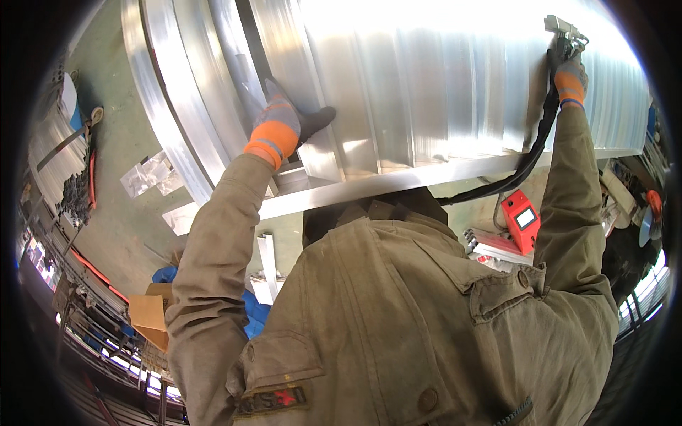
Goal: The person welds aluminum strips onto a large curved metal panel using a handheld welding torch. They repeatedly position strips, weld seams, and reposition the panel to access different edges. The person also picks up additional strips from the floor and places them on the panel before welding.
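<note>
A row of long silvery metal profiles [398, 92] lies side by side in front of me, crossed at the near end by a straight metal bar [398, 181]. My left hand [280, 121], in a grey glove with an orange cuff, rests on the profiles at left beside a dark gap. Its thumb and fingers are spread apart. At the far right, my gloved right hand [570, 74] is closed round a hand tool [566, 30] with a metal head, held over the profiles. A black sheathed cable [543, 135] runs from this tool back past the bar toward my body.
A red box with a small screen [523, 219] stands below the bar at right. At lower left are a cardboard box [149, 317] and blue material [256, 312]. More metal profiles [60, 160] are stacked at far left. Shiny offcuts [153, 177] lie on the green floor [117, 234].
</note>
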A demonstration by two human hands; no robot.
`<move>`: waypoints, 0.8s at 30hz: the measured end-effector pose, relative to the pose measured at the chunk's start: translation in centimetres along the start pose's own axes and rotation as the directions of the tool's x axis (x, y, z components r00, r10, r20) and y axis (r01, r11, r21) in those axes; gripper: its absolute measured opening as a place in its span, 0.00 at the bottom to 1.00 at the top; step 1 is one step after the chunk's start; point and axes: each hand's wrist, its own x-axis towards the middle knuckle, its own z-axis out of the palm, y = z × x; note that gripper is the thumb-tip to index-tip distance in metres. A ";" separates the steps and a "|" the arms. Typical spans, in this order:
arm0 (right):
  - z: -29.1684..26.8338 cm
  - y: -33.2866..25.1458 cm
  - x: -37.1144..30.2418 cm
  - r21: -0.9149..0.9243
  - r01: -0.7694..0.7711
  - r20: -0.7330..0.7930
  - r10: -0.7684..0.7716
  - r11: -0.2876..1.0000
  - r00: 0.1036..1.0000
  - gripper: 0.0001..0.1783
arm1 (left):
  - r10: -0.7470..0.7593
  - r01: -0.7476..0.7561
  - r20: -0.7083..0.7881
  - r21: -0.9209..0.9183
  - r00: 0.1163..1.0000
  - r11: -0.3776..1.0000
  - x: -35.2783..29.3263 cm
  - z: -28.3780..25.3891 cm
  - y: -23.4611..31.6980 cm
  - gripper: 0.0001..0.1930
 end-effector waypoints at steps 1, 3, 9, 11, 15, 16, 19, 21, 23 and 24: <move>0.1 0.1 0.3 -0.015 -0.017 0.012 0.017 1.000 1.000 0.49 | -0.013 0.013 0.034 -0.015 0.999 1.000 -0.1 0.0 0.0 0.83; 0.5 -0.3 1.2 -0.043 -0.015 0.019 0.016 0.999 1.000 0.45 | 0.017 -0.017 -0.006 -0.004 1.000 1.000 0.0 0.1 0.2 0.83; 1.4 -0.1 2.3 -0.034 -0.064 0.033 0.065 0.997 0.997 0.35 | 0.059 -0.058 0.005 -0.092 0.998 0.994 0.0 0.0 -0.3 0.81; 1.5 -0.1 2.4 -0.086 -0.059 0.038 0.062 0.995 0.997 0.34 | 0.082 -0.078 0.020 -0.150 0.996 0.986 0.0 -0.1 -0.5 0.80; 1.3 -0.7 2.4 -0.087 -0.071 0.053 0.076 0.994 0.996 0.34 | 0.119 -0.127 -0.048 -0.238 0.992 0.963 -0.2 0.5 -1.1 0.78; 1.2 -1.0 2.2 -0.100 -0.083 0.048 0.088 0.992 0.995 0.34 | 0.117 -0.136 -0.089 -0.245 0.989 0.960 -0.2 0.7 -1.1 0.77; 1.0 -1.8 1.6 -0.108 -0.111 0.032 0.115 0.988 0.993 0.35 | 0.081 -0.103 -0.103 -0.233 0.991 0.967 0.1 1.1 -0.7 0.73; 0.9 -2.0 1.3 -0.112 -0.118 0.014 0.120 0.987 0.993 0.35 | 0.112 -0.120 -0.045 -0.236 0.993 0.964 0.3 0.9 -0.6 0.71; 0.9 -2.1 1.1 -0.128 -0.124 -0.004 0.124 0.984 0.992 0.36 | 0.122 -0.129 -0.043 -0.230 0.992 0.965 0.1 0.9 -0.5 0.70; 1.0 -2.1 1.1 -0.145 -0.125 -0.012 0.125 0.982 0.992 0.35 | 0.115 -0.129 -0.072 -0.221 0.991 0.967 -0.1 1.0 -0.5 0.70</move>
